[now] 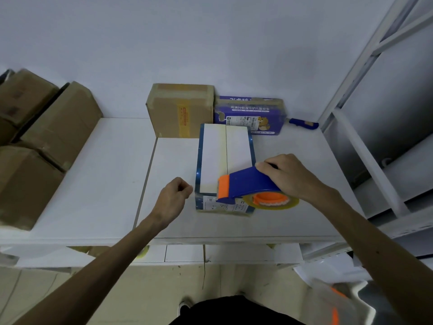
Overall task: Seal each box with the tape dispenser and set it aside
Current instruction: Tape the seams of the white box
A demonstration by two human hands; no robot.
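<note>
A stack of brown boxes (35,137) sits at the far left of the table (98,184), well apart from the work. The left hand (174,198) rests just beside the near left corner of the box (225,160), loosely curled and holding nothing; whether it touches the cardboard I cannot tell. If it gives no support, the box may slide or turn as the tape is pulled, and the strip would wander off the middle seam. The box lies lengthwise at the table's centre, its two white flaps meeting. The right hand (288,177) grips the tape dispenser (248,186) at the near end of the box, its orange blade over the top edge. Started off-centre or tilted, the tape could wrinkle or miss the seam
</note>
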